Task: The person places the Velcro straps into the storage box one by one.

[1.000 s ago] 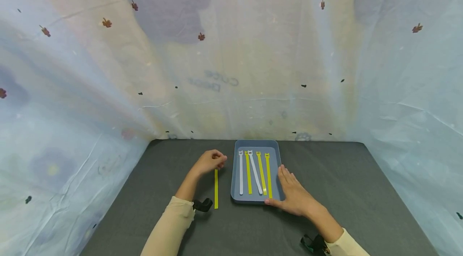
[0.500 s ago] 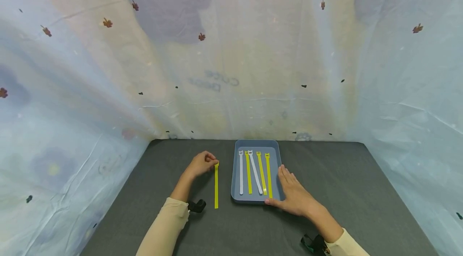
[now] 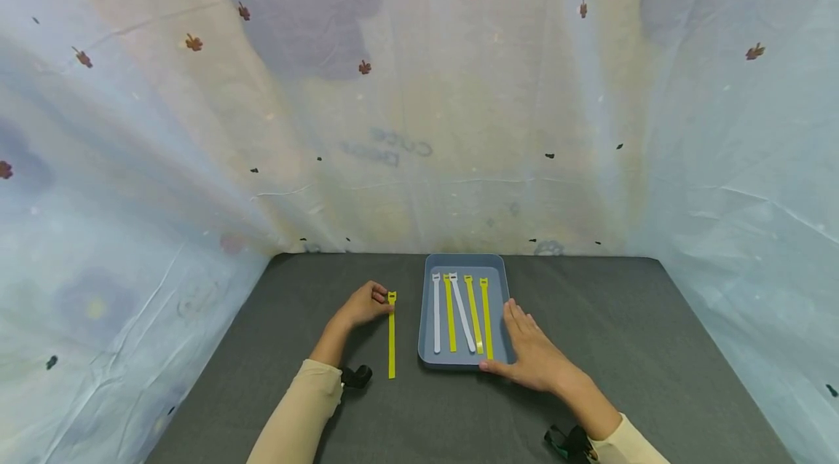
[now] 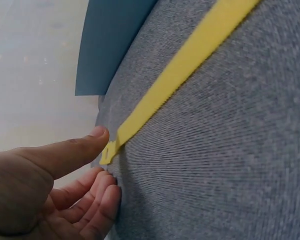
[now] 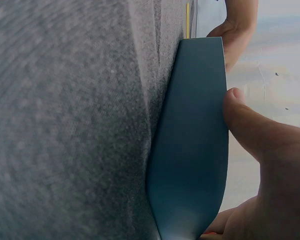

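A yellow cable tie (image 3: 392,347) with a slotted head lies lengthwise on the dark cloth, left of the tray. My left hand (image 3: 367,304) is at its head; in the left wrist view the thumb (image 4: 92,142) overlaps the tie (image 4: 165,82) just below the slot, with the loosely bent fingers (image 4: 102,200) apart from it. My right hand (image 3: 540,358) rests with straight fingers along the right side of the blue-grey tray (image 3: 427,322), thumb at its near corner. Inside lie two white ties (image 3: 437,315) and three yellow ties (image 3: 486,315), side by side.
Dark grey cloth (image 3: 655,362) covers the table. Behind and at both sides hangs a pale patterned sheet (image 3: 419,122), meeting the table's far edge just behind the tray. Black straps (image 3: 357,376) sit at both wrists.
My left hand has moved left and slightly toward me, uncovering the head of the yellow tie. That tie lies where it was; the right hand and tray have stayed still.
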`<action>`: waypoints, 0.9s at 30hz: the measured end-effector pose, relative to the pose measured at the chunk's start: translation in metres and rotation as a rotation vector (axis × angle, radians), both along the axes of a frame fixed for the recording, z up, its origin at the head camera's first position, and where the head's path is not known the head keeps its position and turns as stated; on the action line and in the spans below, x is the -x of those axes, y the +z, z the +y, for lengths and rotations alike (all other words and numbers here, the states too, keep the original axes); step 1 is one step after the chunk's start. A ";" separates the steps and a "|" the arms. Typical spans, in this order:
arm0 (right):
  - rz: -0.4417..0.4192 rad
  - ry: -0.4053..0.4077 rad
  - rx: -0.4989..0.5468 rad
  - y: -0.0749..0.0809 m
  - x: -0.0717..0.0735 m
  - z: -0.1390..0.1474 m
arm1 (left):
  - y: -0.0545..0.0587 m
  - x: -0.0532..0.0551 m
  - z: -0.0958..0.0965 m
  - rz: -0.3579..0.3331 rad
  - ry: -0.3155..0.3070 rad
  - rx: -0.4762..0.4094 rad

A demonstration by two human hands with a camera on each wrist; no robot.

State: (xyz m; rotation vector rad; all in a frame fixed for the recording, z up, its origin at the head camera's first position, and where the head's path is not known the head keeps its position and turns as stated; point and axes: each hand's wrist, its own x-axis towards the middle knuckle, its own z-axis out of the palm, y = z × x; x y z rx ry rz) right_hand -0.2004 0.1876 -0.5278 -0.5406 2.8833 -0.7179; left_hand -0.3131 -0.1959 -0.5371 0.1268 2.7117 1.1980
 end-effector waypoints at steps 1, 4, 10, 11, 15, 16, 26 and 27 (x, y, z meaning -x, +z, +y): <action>0.000 0.000 -0.001 0.000 0.000 0.000 | -0.001 0.000 0.000 0.000 0.001 -0.001; -0.001 0.003 -0.010 -0.001 0.000 -0.001 | -0.004 0.001 0.001 0.003 0.003 0.000; -0.002 0.008 -0.012 0.001 0.000 -0.001 | -0.004 0.000 0.005 0.033 0.002 0.041; -0.002 0.008 -0.011 0.001 0.000 -0.001 | -0.004 0.000 0.005 0.037 0.000 0.047; -0.005 0.005 -0.011 0.002 0.000 0.000 | -0.003 -0.002 0.006 0.057 -0.003 0.071; -0.005 0.005 -0.007 0.002 -0.001 0.000 | -0.003 -0.003 0.006 0.064 -0.007 0.075; -0.003 0.000 -0.001 0.002 0.000 0.001 | -0.002 -0.010 0.008 0.061 -0.001 0.044; -0.003 0.000 -0.002 0.001 0.000 0.000 | -0.002 -0.010 0.007 0.058 0.001 0.044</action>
